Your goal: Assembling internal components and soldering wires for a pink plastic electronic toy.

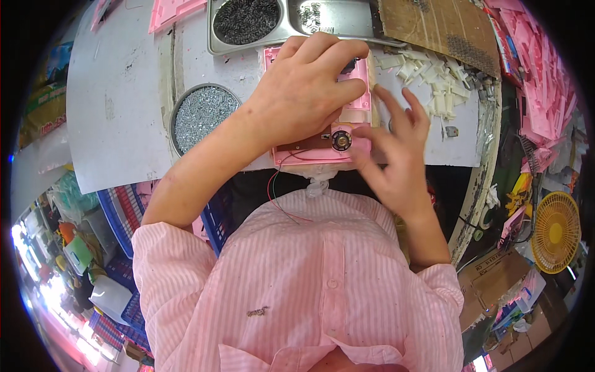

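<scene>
A pink plastic housing (310, 159) lies on the table in front of me. Near its close edge sit a small round speaker (341, 141) and a brown strip (304, 143); thin red and dark wires (271, 186) hang off that edge towards my shirt. My left hand (307, 87) reaches across the housing, its fingers bent down around a dark part (349, 66) that they mostly cover, so its kind cannot be made out. Beside the housing's right edge is my right hand (396, 146), slightly blurred, fingers apart, thumb and forefinger close to the speaker. Nothing shows between them.
A round metal bowl of screws (175, 127) stands left of the housing. Behind it is a metal tray (286, 31) with dark and silvery springs. White plastic parts (434, 80) and a brown board (440, 28) lie right, pink parts (545, 80) beyond; a yellow fan (556, 232) stands lower right.
</scene>
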Demonstrator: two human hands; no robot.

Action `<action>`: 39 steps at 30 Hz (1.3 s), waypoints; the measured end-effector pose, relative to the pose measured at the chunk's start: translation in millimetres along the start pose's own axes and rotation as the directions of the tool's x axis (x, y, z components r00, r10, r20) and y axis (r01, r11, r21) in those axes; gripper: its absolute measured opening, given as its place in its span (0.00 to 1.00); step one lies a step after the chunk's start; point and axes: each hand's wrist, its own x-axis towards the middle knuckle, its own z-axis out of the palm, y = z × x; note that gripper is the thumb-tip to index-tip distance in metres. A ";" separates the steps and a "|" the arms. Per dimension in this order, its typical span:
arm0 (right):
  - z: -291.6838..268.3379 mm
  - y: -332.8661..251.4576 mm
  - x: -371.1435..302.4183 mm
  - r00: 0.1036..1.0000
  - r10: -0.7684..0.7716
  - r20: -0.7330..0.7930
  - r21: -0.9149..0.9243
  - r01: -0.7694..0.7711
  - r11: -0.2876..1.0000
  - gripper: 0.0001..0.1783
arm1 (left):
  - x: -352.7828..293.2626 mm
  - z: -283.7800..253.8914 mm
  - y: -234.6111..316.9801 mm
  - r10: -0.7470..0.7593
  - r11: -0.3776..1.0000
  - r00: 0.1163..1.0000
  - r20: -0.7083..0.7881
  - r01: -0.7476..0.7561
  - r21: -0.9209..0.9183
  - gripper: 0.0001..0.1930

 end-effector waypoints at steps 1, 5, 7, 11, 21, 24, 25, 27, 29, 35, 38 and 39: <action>-2.9 7.3 4.0 0.998 0.009 -0.058 0.044 -0.007 0.999 0.12 | 0.2 -1.2 -2.0 0.011 1.000 1.000 -0.007 -0.012 -0.005 0.16; -1.8 35.5 30.5 0.977 0.018 -0.213 0.095 0.003 0.995 0.08 | 7.6 1.8 -3.9 0.136 0.991 0.990 0.033 -0.136 0.010 0.15; 3.8 44.4 40.0 0.969 -0.003 -0.245 0.092 0.027 0.995 0.08 | 14.0 3.8 -5.3 0.150 0.986 0.987 0.063 -0.153 0.061 0.14; 5.2 42.8 44.3 0.976 -0.006 -0.220 0.070 0.022 0.997 0.07 | 15.0 -7.0 -13.4 0.115 0.985 0.984 0.139 -0.132 0.114 0.12; -2.2 14.0 74.2 0.996 0.056 0.068 -0.278 -0.035 0.960 0.15 | -19.0 -1.5 -17.4 0.098 0.992 0.993 -0.063 -0.093 0.085 0.12; -6.5 14.4 78.8 0.991 0.045 0.123 -0.313 -0.004 0.950 0.16 | -19.2 1.6 -16.5 0.144 0.989 0.985 -0.095 -0.139 0.058 0.14; -6.7 13.8 80.5 0.989 0.044 0.142 -0.318 0.003 0.948 0.16 | -21.3 3.0 -16.1 0.174 0.984 0.975 -0.139 -0.166 0.064 0.15; -8.8 12.4 84.2 0.984 0.058 0.170 -0.329 0.001 0.944 0.14 | -25.0 5.3 -19.0 0.234 0.971 0.964 -0.129 -0.224 0.088 0.15; -9.9 10.3 85.4 0.985 0.036 0.166 -0.368 0.028 0.929 0.13 | -21.3 1.9 -18.8 0.280 0.957 0.955 -0.097 -0.270 0.106 0.14; -11.4 8.8 81.5 0.988 0.002 0.154 -0.385 0.058 0.921 0.12 | -15.7 -5.0 -15.4 0.255 0.959 0.967 0.000 -0.253 0.127 0.14; -9.9 11.3 75.7 0.993 0.041 0.108 -0.307 -0.006 0.952 0.12 | -16.9 -4.1 -15.1 0.244 0.962 0.970 0.007 -0.243 0.125 0.13; -9.1 13.0 74.2 0.993 0.058 0.106 -0.286 -0.026 0.958 0.11 | -17.0 -3.7 -15.2 0.242 0.962 0.970 0.009 -0.241 0.126 0.13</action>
